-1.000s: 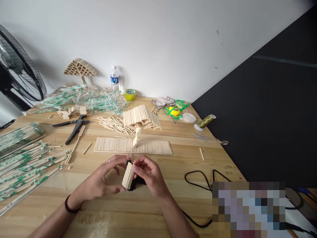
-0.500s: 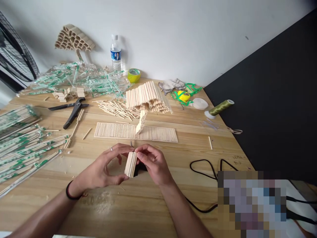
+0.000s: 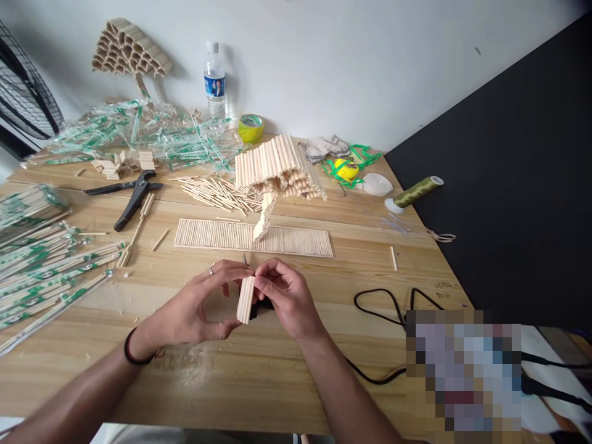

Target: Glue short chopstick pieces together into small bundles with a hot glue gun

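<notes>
A small panel of short wooden sticks joined side by side (image 3: 246,300) is held upright and slightly tilted between my hands. My left hand (image 3: 210,305) grips it by its ends, fingertips at the top and thumb near the bottom. With thumb and forefinger, my right hand (image 3: 287,299) pinches its upper right corner. Behind the panel, partly hidden, lies a black tool with a narrow tip (image 3: 261,307). Just beyond my hands, a long flat strip of sticks (image 3: 208,235) carries a tree-like stick model (image 3: 268,166) with a slanted crown.
A pile of short sticks (image 3: 217,192), black pliers (image 3: 134,197) and wrapped chopsticks (image 3: 50,271) lie left of the model. Plastic wrappers (image 3: 115,135), a bottle (image 3: 214,83) and tape (image 3: 250,128) stand behind. A black cord (image 3: 377,377) runs at right, near a thread spool (image 3: 416,192).
The stick panel has turned a little in my fingers, and its face looks narrower. My grip looks much the same; the camera view has shifted slightly.
</notes>
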A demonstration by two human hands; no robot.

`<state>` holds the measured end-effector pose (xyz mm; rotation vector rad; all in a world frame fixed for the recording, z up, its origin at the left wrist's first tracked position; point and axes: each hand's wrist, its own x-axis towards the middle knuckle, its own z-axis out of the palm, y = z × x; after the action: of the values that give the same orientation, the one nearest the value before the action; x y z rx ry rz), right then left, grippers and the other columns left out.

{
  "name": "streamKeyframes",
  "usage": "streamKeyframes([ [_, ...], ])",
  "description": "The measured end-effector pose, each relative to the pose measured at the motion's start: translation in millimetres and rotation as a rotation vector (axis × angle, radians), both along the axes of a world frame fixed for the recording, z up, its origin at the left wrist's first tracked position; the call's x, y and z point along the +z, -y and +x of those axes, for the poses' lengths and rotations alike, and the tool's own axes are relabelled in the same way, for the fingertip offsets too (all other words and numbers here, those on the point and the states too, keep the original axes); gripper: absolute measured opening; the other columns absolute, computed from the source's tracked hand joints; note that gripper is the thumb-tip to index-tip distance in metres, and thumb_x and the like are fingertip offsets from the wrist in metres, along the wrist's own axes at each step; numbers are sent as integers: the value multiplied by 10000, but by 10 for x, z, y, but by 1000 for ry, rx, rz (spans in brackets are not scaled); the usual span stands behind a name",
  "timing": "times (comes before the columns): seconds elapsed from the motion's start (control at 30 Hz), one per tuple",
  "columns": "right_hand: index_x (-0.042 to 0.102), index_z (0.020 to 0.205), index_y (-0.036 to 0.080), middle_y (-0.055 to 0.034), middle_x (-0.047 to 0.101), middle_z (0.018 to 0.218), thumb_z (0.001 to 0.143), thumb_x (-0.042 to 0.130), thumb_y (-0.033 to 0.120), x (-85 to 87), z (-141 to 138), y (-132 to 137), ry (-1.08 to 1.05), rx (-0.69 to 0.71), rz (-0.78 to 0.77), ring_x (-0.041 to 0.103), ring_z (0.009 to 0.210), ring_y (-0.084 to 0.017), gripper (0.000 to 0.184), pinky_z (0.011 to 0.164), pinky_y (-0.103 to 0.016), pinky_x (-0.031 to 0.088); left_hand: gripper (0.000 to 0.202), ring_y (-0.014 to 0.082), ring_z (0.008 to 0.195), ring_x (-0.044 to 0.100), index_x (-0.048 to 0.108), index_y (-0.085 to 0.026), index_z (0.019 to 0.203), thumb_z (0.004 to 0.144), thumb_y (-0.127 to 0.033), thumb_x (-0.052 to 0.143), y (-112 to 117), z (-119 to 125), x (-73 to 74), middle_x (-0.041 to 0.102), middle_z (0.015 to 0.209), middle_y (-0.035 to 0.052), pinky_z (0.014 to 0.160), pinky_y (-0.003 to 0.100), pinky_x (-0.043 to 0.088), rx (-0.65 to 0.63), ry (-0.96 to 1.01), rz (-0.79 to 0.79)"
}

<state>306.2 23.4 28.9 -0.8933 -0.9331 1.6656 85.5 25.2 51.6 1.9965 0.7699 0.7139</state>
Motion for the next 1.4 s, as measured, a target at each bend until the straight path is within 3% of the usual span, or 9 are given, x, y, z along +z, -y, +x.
streamKeyframes([
  [0.3, 718, 871, 223, 39, 671, 680, 855, 906, 400, 48, 18, 19, 8, 11, 47, 606, 573, -120, 259, 583, -271, 526, 680, 254, 1176, 626, 539, -274, 1500, 875, -114, 753, 12, -13, 6, 621, 1397, 117, 925, 343, 577, 41, 43, -43],
  [0.53, 729, 936, 209, 22, 660, 730, 954, 798, 479, 97, 40, 45, 192, -10, 93, 573, 556, -103, 279, 531, -259, 479, 654, 275, 1203, 559, 551, -254, 1474, 862, -95, 719, 11, -6, 18, 552, 1336, 125, 955, 381, 564, 39, 76, -67],
  [0.63, 709, 911, 202, 30, 626, 733, 924, 818, 517, 136, 41, 56, 233, 43, 75, 508, 522, -81, 334, 455, -231, 397, 594, 274, 1191, 552, 588, -251, 1435, 875, -109, 727, 10, 3, 48, 568, 1307, 122, 927, 372, 566, 37, 86, -49],
  [0.9, 690, 827, 199, 33, 617, 655, 870, 860, 515, 163, 33, 67, 242, 89, -2, 485, 502, -81, 361, 416, -213, 362, 629, 308, 1267, 590, 577, -272, 1484, 898, -153, 772, 31, -18, 16, 618, 1354, 134, 955, 409, 590, 65, 92, -29],
  [1.1, 680, 802, 193, 14, 652, 659, 880, 831, 565, 157, 39, 68, 174, 139, -45, 542, 490, -97, 409, 424, -226, 416, 666, 327, 1317, 609, 565, -286, 1537, 917, -183, 785, 35, -17, 11, 637, 1436, 152, 984, 427, 606, 49, 70, -22],
  [1.4, 648, 818, 219, 27, 592, 663, 1044, 654, 456, 210, 62, 109, 449, 100, 212, 534, 538, -114, 328, 511, -259, 419, 615, 291, 1177, 654, 594, -261, 1481, 904, -214, 802, 23, -30, 32, 667, 1372, 143, 908, 389, 593, 44, 110, -46],
])
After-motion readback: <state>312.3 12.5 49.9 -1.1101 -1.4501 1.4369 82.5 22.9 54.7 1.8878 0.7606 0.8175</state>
